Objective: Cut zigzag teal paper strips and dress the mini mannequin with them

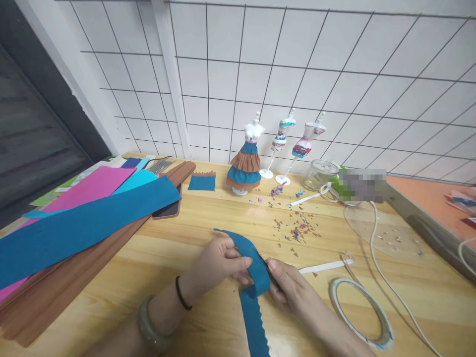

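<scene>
My left hand (pixel 232 263) pinches a long blue strip (pixel 243 245) of paper or cloth between thumb and fingers. The strip curls over in front of it, and its lower length hangs toward me with a zigzag edge. Close by on the right, my right hand (pixel 288 285) is closed around dark scissors (pixel 273 275), mostly hidden by the fingers and the strip. They lie against the strip's right edge. Small brown and blue triangular scraps (pixel 299 230) are scattered beyond the hands.
A mini dress form (pixel 243 166) wears a tiered blue and brown skirt, with two more beside it. Coloured sheets (pixel 89 223) and brown strips pile up at left over a phone (pixel 167 208). A tape roll (pixel 360 312), white cord (pixel 375 248) and clear jar (pixel 320 173) are at right.
</scene>
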Demonstrator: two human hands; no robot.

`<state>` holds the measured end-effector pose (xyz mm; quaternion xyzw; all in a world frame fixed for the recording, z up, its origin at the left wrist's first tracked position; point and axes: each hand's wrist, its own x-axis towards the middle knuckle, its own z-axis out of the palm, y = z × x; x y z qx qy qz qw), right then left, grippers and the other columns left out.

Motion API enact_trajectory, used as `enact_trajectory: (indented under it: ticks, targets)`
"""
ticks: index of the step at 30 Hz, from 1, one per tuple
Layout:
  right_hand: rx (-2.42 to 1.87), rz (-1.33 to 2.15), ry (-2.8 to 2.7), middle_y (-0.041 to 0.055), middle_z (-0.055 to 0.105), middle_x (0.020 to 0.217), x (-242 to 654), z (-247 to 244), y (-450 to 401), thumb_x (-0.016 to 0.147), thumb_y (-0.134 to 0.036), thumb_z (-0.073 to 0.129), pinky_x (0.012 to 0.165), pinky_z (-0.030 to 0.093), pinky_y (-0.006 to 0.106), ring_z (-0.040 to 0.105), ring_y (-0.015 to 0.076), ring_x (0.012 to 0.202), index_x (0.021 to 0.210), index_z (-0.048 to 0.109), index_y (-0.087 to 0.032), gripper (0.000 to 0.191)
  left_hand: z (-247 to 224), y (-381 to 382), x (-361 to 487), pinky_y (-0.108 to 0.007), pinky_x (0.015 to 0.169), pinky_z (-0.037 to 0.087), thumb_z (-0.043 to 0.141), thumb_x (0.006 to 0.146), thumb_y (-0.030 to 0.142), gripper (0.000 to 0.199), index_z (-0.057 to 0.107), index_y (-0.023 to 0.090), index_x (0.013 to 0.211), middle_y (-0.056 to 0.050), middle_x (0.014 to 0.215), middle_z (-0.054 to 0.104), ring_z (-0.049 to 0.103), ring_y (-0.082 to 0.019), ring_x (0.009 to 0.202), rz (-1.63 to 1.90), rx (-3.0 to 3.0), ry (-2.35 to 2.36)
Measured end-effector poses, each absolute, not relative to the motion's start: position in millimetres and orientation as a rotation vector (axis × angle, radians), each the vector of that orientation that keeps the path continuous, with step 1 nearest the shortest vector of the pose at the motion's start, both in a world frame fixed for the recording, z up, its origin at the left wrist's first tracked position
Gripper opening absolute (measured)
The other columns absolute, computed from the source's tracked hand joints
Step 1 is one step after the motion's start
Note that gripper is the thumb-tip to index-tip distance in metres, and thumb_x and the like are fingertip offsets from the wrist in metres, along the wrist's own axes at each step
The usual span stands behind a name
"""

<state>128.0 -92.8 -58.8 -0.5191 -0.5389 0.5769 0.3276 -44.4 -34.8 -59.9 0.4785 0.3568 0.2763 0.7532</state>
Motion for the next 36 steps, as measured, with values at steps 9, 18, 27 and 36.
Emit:
enact_trajectory:
  ticks: [9,18,27,36]
  targets:
    - [-1.379,1.525,-1.385,-0.0081,0.026,0.05,127,-58,-93,0.09,-0.049,0.03,0.044,0.018,0.024,0.022,0.0092,0.045,0.061,0.036,-0.021,0.042,-62,-35,-42,-0.02,0.055,0.052,0.07,0.067,0.032,0.029,0.063,0.009,0.083,-0.008,0.076,0.07,0.064,-0.012,0.061,0.626,1.014,0.783]
    - [-1.34,1.542,-1.361,-0.0082,0.026,0.049,126,-59,-93,0.09,-0.05,0.031,0.043,0.017,0.024,0.02,0.0092,0.044,0.061,0.037,-0.021,0.042,-59,-39,-40,-0.021,0.054,0.051,0.072,0.063,0.034,0.029,0.061,0.011,0.077,-0.005,0.07,0.069,0.063,-0.011,0.055,0.655,0.986,0.808]
    - [-1.399,1.486,-1.353,-0.0083,0.026,0.046,126,-60,-93,0.089,-0.053,0.03,0.043,0.019,0.024,0.022,0.0093,0.043,0.058,0.035,-0.021,0.045,-60,-41,-35,-0.022,0.053,0.051,0.073,0.059,0.037,0.032,0.064,0.011,0.076,-0.003,0.066,0.068,0.061,-0.011,0.054,0.713,0.948,0.874]
    - [-1.422,1.506,-1.287,-0.0087,0.025,0.044,125,-61,-91,0.084,-0.059,0.033,0.041,0.016,0.024,0.02,0.0082,0.041,0.056,0.035,-0.021,0.048,-61,-45,-31,-0.021,0.053,0.05,0.072,0.062,0.034,0.025,0.064,0.012,0.072,-0.001,0.06,0.066,0.061,-0.011,0.054,0.741,0.921,0.869]
